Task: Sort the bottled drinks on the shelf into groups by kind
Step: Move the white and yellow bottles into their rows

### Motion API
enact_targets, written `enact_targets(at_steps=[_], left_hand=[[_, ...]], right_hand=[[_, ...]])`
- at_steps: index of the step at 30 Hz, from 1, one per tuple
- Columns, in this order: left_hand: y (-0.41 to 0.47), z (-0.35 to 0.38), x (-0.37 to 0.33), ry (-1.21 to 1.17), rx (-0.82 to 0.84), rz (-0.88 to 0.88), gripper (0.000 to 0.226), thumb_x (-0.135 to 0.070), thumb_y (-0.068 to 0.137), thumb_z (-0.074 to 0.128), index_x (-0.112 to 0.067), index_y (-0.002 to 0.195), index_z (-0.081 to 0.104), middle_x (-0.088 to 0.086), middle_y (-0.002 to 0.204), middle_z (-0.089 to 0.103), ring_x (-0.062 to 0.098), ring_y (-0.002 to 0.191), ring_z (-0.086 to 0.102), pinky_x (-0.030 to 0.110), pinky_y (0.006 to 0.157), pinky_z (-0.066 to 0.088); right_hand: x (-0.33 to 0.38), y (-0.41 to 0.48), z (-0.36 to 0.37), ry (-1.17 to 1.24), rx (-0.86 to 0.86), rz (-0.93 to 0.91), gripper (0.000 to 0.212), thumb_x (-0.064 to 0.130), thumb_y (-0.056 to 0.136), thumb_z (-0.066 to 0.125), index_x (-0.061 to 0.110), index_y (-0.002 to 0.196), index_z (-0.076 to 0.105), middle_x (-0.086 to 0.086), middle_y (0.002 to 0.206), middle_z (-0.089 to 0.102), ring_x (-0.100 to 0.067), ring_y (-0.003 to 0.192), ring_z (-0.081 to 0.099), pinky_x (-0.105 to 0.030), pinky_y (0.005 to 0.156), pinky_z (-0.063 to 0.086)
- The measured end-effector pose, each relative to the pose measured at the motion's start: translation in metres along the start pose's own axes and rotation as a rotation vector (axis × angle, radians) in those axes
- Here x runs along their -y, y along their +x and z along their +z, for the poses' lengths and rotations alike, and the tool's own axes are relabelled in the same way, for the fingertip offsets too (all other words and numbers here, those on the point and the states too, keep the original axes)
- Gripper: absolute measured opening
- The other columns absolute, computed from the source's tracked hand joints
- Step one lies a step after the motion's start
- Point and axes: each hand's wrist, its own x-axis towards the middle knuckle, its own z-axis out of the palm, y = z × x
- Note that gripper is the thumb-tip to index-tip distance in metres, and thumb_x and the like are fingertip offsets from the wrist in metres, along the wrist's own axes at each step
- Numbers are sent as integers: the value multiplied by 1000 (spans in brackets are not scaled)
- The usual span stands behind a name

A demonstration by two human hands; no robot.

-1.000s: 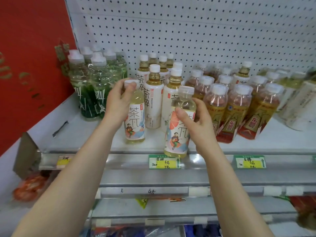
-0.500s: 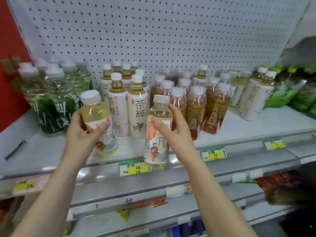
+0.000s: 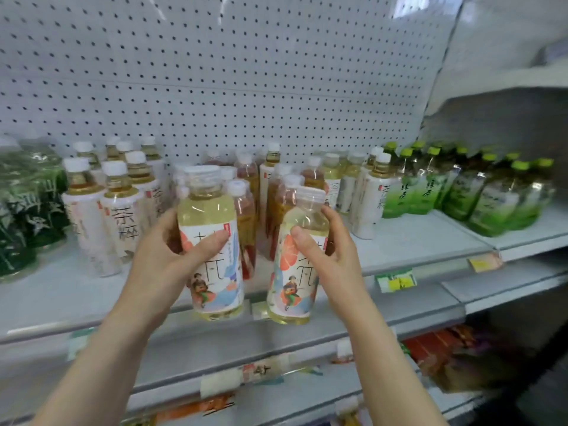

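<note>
Each hand carries one drink of the same kind. The left hand [image 3: 159, 262] grips a clear plastic bottle of pale yellow tea with an orange-and-blue picture label [image 3: 215, 272], and the right hand [image 3: 335, 262] grips its twin bottle [image 3: 292, 284] just beside it at three o'clock. Both bottles are lifted in front of the grey metal shelf [image 3: 415, 241], their bases level with its front lip at six o'clock. They look full, so I judge them moderately heavy for one hand. The thin plastic walls are likely to give a little under a squeeze, and the glossy label sleeve may be slick. The best hold is probably around the labelled waist, where the body is straight, rather than the tapering shoulder or the wide translucent cap. Both hands hold there, each closed around its bottle with the thumb across the front of the label and the other fingers wrapped behind. The right grip sits higher, near the shoulder. On the shelf, white-labelled amber tea bottles [image 3: 120, 210] stand at ten o'clock of the held pair. Red-labelled amber bottles [image 3: 246, 210] stand directly behind at twelve, and green-capped green tea bottles [image 3: 430, 186] at two.
</note>
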Motion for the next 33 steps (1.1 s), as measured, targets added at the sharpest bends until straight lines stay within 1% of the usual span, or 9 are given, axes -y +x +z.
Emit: enact_targets(at_steps=[2, 7, 11, 13, 15, 20, 27, 31, 33], left_hand=[[-1, 45, 2, -10, 8, -15, 55, -43, 55, 88, -31, 103, 65, -10, 96, 77, 8, 85, 73, 19, 59, 55], [2, 148, 13, -12, 28, -11, 68, -43, 57, 87, -28, 119, 63, -9, 106, 75, 7, 94, 71, 23, 70, 56], [6, 200, 25, -10, 4, -27, 66, -42, 56, 85, -29, 117, 63, -12, 105, 75, 5, 94, 71, 22, 72, 55], [11, 217, 29, -13, -6, -41, 61, -34, 61, 91, -32, 115, 62, -16, 103, 74, 2, 92, 70, 17, 68, 55], [18, 230, 30, 2, -13, -46, 56, -37, 61, 85, -37, 112, 61, -20, 103, 73, -1, 93, 69, 17, 69, 56], [47, 247, 43, 63, -22, -18, 62, -57, 56, 78, -45, 113, 58, -21, 110, 70, 0, 100, 67, 38, 88, 56], [110, 280, 75, 192, -38, 1, 69, -55, 61, 81, -42, 124, 55, -6, 123, 59, 14, 111, 61, 45, 97, 52], [144, 303, 109, 312, -69, -23, 74, -62, 58, 80, -39, 124, 56, 0, 118, 60, 15, 109, 59, 46, 96, 51], [150, 310, 117, 399, -115, -51, 72, -56, 66, 80, -36, 131, 54, 0, 119, 57, 15, 111, 56, 43, 98, 49]], right_hand=[[-4, 6, -44, -9, -3, 13, 47, 39, 82, 74, 43, 124, 52, 16, 120, 67, -2, 109, 66, -25, 87, 57], [-17, 25, -142, -34, -28, 5, 41, 30, 86, 73, 43, 120, 54, 15, 113, 70, -6, 103, 69, -28, 84, 58], [-23, 44, -189, -16, -26, 20, 55, 35, 81, 73, 31, 132, 53, 10, 115, 70, -8, 101, 70, -27, 81, 58], [-26, 54, -203, 14, -26, 35, 53, 31, 79, 73, 30, 129, 54, 12, 109, 72, -6, 97, 71, -23, 74, 57], [-31, 64, -212, 42, -30, 43, 47, 28, 79, 73, 34, 123, 55, 17, 104, 72, -3, 93, 72, -19, 70, 56], [-43, 87, -222, 73, -102, 26, 51, 35, 74, 73, 34, 122, 56, 18, 106, 72, -6, 97, 71, -23, 76, 57], [-58, 113, -245, 48, -168, 6, 66, 37, 77, 82, 29, 135, 51, 11, 119, 69, -5, 103, 69, -22, 79, 57], [-67, 131, -261, 50, -164, 15, 59, 33, 74, 74, 30, 129, 53, 18, 107, 72, 0, 95, 70, -16, 72, 55], [-72, 144, -270, 38, -140, 13, 57, 33, 74, 74, 31, 127, 53, 21, 104, 72, -1, 93, 71, -16, 71, 55]])
